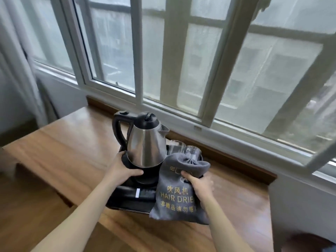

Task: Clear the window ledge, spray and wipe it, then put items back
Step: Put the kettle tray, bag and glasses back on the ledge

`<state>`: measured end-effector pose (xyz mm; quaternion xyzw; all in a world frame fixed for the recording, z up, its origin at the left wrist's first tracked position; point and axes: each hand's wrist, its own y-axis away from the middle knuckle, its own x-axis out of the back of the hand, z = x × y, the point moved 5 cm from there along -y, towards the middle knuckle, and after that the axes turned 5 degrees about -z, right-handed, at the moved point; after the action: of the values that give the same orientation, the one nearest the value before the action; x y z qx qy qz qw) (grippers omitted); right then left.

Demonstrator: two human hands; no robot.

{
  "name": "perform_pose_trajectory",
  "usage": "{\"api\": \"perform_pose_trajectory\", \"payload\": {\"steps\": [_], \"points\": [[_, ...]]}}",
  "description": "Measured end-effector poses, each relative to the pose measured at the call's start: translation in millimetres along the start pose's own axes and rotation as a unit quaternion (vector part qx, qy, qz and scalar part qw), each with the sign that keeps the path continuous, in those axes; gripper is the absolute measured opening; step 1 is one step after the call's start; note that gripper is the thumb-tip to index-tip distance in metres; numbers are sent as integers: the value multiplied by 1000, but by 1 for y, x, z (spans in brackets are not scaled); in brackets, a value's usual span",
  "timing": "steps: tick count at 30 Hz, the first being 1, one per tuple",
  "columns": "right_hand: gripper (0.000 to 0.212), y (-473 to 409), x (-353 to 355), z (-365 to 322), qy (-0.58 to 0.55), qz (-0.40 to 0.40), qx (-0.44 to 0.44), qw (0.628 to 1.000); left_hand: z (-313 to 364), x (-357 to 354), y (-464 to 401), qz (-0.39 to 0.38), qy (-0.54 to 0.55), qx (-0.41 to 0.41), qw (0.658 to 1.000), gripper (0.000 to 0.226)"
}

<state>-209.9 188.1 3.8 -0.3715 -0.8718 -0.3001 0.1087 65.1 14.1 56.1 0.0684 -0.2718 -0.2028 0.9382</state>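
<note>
You are at the very start, as far as the scene shows: the wooden window ledge [72, 142] carries everything it should lose, and I judge that nothing has been sprayed or wiped, since no spray bottle or cloth is in view.

Your left hand [121, 167] grips the near left edge of the black tray [127, 197], fingers wrapped over its rim just beside the kettle base. Your right hand [198, 182] holds the grey hair-dryer bag [174, 195], fingers curled into the fabric just below its gathered neck; whether it also catches the tray edge underneath, I cannot tell.

The tray sits on the ledge, near the window frame [181, 110]. On it stands the steel kettle [145, 142], upright, handle to the left and spout to the right. Behind the bag, at the far right of the tray, stand clear glasses [180, 148], partly hidden. The bag leans over the tray's right side and hangs past its near edge.

Left to do, in my judgement: lift the loaded tray away, spray, wipe, then return it all.
</note>
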Motion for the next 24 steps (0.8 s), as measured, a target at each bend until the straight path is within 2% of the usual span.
{"api": "perform_pose_trajectory", "payload": {"steps": [2, 6, 10, 14, 20, 24], "points": [[118, 7, -38, -18, 2, -11, -3, 1000, -12, 36, -16, 9, -20, -2, 1000, 117], [127, 17, -102, -54, 3, -11, 3, 1000, -40, 99, -49, 16, -51, 14, 998, 131], [127, 21, -152, -93, 28, -33, 5, 999, -64, 147, -81, 19, -51, 34, 998, 132], [148, 4, -200, -126, 57, -49, -2, 997, -80, 186, -120, 26, -40, 34, 998, 133], [138, -27, -266, -178, 73, -39, 15, 996, -94, 235, -191, 50, -40, 24, 998, 129], [115, -49, -304, -204, 69, -47, 27, 996, -91, 262, -230, 50, -50, 21, 997, 118]]}}
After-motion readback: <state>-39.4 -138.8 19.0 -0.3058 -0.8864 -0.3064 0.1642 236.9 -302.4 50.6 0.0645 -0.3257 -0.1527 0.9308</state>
